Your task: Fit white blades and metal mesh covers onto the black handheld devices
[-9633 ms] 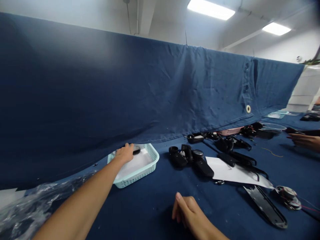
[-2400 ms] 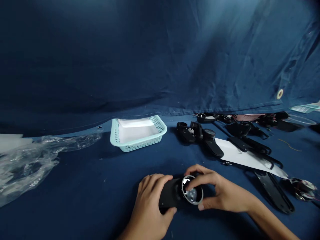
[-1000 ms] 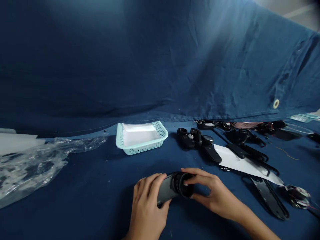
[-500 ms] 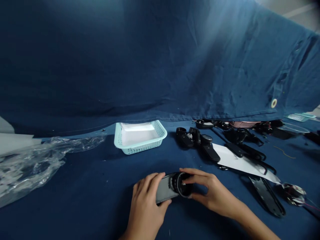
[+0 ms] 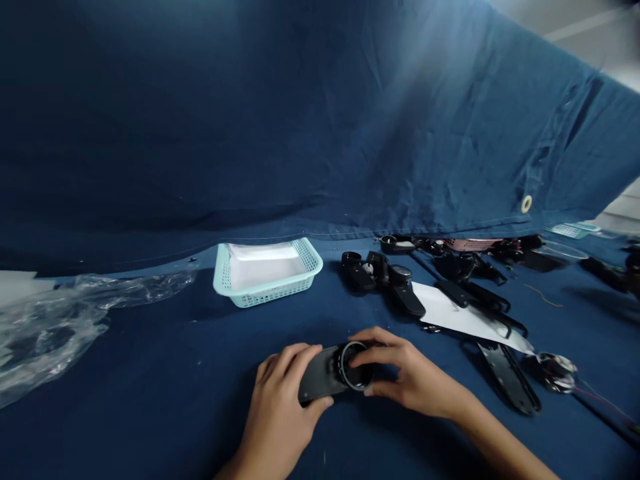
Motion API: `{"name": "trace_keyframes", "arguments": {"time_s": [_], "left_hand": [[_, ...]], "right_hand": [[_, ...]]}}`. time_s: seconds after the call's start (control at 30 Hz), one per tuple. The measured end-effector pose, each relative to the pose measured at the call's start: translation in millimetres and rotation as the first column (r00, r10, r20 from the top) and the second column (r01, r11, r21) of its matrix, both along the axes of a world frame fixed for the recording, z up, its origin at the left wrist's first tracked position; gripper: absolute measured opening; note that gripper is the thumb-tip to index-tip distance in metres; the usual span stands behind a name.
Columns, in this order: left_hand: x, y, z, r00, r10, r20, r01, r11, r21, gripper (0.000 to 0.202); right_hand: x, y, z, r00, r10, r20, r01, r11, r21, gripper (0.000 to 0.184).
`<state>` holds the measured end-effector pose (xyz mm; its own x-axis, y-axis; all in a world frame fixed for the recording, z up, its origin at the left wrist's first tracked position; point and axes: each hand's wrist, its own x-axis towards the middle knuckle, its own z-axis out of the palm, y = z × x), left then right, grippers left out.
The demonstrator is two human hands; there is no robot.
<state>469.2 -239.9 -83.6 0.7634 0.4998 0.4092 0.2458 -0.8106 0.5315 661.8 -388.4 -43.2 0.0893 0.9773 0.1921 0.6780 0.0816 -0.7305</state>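
Observation:
A black plastic housing (image 5: 320, 375), long and flat with a round open ring (image 5: 345, 365) at its right end, is held just over the blue cloth. My left hand (image 5: 283, 397) grips its left end, thumb on the near edge and fingers over the far edge. At the ring end, my right hand (image 5: 400, 373) has its fingers around the rim, with the index finger reaching into the opening. What lies inside the ring is too dark to tell.
Beyond my hands stands a mint basket (image 5: 273, 293) lined with white paper. Clear plastic wrap (image 5: 60, 327) lies at left. At right are several black parts (image 5: 407, 297), white paper (image 5: 440, 310), a long black shell (image 5: 510, 380) and a wired round part (image 5: 556, 372). A blue curtain (image 5: 280, 120) hangs behind.
The view has shifted, so everything sits slightly further left. The housing has tilted, its top face now looking darker. Both hands keep their hold, the right fingers still at the ring.

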Motion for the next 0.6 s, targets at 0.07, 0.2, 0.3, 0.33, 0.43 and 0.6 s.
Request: {"name": "trace_keyframes", "arguments": {"time_s": [0.07,0.2,0.3,0.33,0.43,0.6], "left_hand": [[0.0,0.0,0.6,1.000,-0.001,-0.004,0.001,1.000,0.000,0.063],[-0.2,-0.6,0.8,1.000,-0.005,-0.006,0.005,1.000,-0.009,0.062],[-0.1,-0.6,0.4,1.000,0.002,-0.009,-0.002,1.000,-0.004,0.062],[0.0,-0.6,0.3,1.000,0.005,-0.011,-0.005,1.000,-0.001,0.062],[0.5,-1.3,0.2,1.000,0.010,-0.002,-0.010,1.000,0.012,0.063],[1.5,-4.1,0.1,0.998,0.045,0.052,-0.048,0.997,0.060,0.061]], "right_hand": [[1.1,-0.4,-0.8,1.000,-0.011,-0.009,0.011,1.000,0.004,0.035],[1.4,-0.4,-2.3,0.999,-0.019,-0.036,0.020,1.000,0.018,0.034],[0.9,-0.5,-2.9,0.999,-0.027,-0.039,0.028,0.999,0.018,0.035],[0.8,-0.6,-2.9,0.999,-0.031,-0.037,0.032,0.999,0.017,0.035],[0.2,-1.2,-2.8,0.999,-0.040,-0.024,0.040,0.999,0.014,0.035],[-3.5,-1.5,-6.2,0.997,-0.065,0.044,0.062,0.996,0.058,0.033]]}}
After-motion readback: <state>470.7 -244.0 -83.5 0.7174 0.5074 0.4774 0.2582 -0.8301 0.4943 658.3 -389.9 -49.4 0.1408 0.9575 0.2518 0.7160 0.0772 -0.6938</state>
